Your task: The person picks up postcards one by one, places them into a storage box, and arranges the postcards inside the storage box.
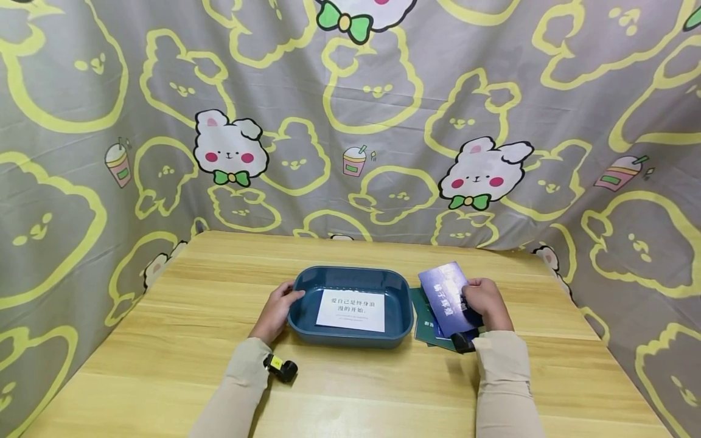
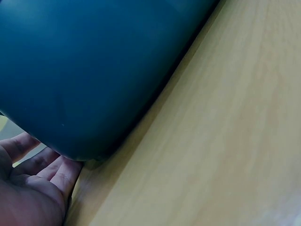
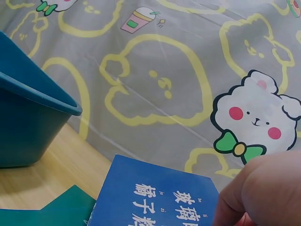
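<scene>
A dark teal basin [image 1: 350, 342] stands on the table, and a white card [image 1: 350, 311] with printed characters lies in it. My left hand [image 1: 277, 309] grips the basin's left end, thumb over the rim. In the left wrist view, the fingers of that hand [image 2: 35, 183] reach against the basin's lower outside [image 2: 94, 75]. To the right of the basin, my right hand [image 1: 487, 301] pinches a blue-purple card [image 1: 445, 298] by its right edge. White characters show on the blue card [image 3: 150, 188] in the right wrist view, tilted over the green cards.
Dark green cards [image 1: 424, 316] lie on the wooden table [image 1: 219, 292] just right of the basin, partly covered by the held card. Black wrist cameras sit at both sleeves. Behind the table hangs a grey curtain [image 1: 306, 182] with cartoon rabbits.
</scene>
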`<state>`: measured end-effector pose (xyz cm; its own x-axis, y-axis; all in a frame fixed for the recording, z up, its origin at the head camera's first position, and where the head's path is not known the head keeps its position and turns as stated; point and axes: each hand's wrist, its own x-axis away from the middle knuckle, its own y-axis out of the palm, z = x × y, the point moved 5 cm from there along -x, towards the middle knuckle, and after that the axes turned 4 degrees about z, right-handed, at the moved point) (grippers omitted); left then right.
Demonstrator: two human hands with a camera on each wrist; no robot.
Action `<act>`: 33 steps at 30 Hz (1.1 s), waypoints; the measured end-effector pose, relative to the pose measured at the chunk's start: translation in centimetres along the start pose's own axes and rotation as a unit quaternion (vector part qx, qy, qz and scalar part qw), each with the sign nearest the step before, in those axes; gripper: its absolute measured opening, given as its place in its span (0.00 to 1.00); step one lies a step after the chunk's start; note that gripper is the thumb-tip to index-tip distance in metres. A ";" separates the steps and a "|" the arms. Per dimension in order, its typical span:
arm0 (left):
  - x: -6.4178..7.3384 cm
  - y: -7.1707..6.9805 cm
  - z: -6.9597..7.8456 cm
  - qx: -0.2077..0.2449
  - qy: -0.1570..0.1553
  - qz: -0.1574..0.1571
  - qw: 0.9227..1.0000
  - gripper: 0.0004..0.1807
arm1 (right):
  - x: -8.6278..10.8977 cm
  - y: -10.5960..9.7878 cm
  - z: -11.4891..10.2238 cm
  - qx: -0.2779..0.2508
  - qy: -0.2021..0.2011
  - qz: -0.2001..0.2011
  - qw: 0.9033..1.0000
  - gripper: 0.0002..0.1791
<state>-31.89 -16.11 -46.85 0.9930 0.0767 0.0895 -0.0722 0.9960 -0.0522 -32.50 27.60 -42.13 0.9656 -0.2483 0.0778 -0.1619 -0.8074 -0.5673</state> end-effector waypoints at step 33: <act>0.3 0.0 0.2 -0.001 0.004 -0.002 1.000 0.22 | 1.0 -0.4 -2.0 -0.010 -0.008 0.040 0.999 0.22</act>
<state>-31.63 -16.03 -46.66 0.9941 0.0721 0.0814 -0.0679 0.9963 -0.0532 -31.85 26.59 -40.14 0.9524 -0.3041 0.0195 -0.2426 -0.7953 -0.5555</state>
